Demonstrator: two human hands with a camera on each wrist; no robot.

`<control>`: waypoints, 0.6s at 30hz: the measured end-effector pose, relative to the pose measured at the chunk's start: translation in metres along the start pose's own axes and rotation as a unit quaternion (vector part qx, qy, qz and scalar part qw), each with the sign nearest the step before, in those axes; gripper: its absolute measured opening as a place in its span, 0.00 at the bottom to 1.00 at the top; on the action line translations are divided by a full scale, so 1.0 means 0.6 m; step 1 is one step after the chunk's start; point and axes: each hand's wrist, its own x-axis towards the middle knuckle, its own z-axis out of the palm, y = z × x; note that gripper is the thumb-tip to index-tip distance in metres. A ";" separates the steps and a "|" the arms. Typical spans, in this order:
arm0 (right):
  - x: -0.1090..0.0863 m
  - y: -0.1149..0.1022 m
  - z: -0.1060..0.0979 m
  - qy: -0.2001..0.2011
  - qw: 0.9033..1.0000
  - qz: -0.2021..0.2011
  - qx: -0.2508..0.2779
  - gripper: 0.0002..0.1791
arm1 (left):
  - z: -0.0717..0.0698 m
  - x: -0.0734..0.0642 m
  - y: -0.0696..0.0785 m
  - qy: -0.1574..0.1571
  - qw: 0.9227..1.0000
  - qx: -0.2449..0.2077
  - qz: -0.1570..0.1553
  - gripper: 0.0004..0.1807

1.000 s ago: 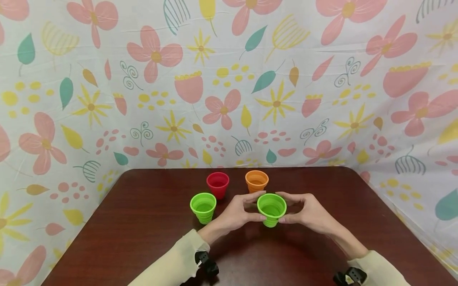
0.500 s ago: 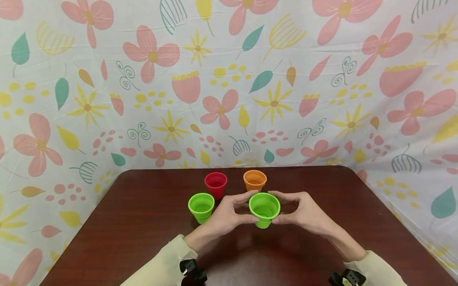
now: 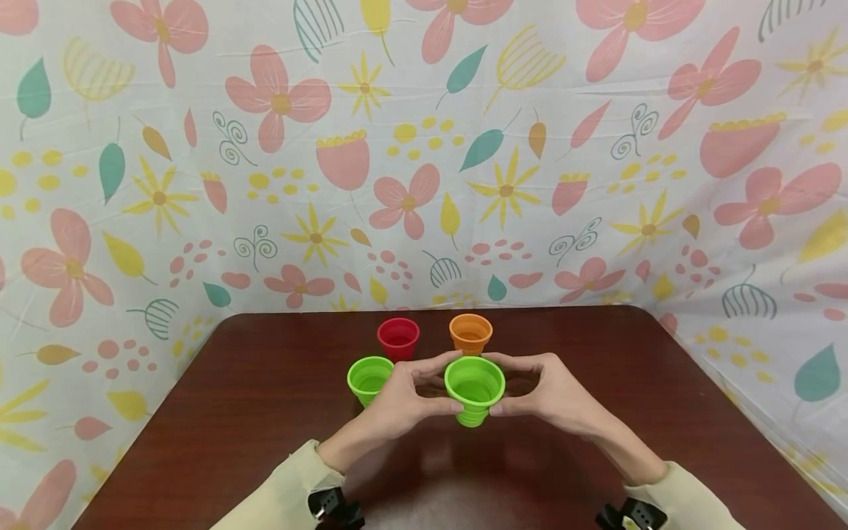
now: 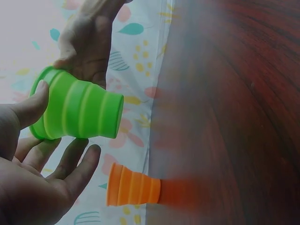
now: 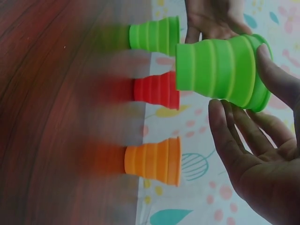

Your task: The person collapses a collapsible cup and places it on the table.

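A ribbed green collapsible cup (image 3: 474, 390) is held upright above the table between both hands. My left hand (image 3: 404, 394) pinches its rim from the left, thumb in front and fingers behind. From the right, my right hand (image 3: 551, 391) grips it the same way. Both wrist views show the cup's base (image 4: 112, 115) raised off the wood. A second green cup (image 3: 368, 378) stands on the table to the left, partly covered by my left hand. Behind it stands a red cup (image 3: 398, 338), and an orange cup (image 3: 471, 333) is beyond the held one.
The dark wooden table (image 3: 265, 412) has a glossy top. A floral cloth (image 3: 424, 147) hangs right behind its far edge and along the sides. The red and orange cups stand near that far edge.
Both hands have carried the held green cup to the left and slightly nearer, and it looks larger. My left hand now covers more of the standing green cup. The view has shifted slightly.
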 end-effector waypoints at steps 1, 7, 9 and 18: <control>0.001 -0.001 0.002 0.000 1.000 0.000 0.000 0.37 | -0.001 -0.001 0.001 0.001 1.000 0.001 -0.001 0.38; 0.005 -0.003 0.009 0.001 1.000 0.005 0.005 0.36 | -0.009 -0.007 0.000 0.003 1.000 0.013 0.001 0.37; 0.006 -0.004 0.012 0.002 1.000 0.005 0.004 0.36 | -0.011 -0.008 -0.001 0.003 1.000 0.013 0.000 0.37; 0.020 -0.011 0.022 0.004 1.000 0.012 0.014 0.38 | -0.023 -0.017 0.004 0.022 0.999 0.029 -0.001 0.38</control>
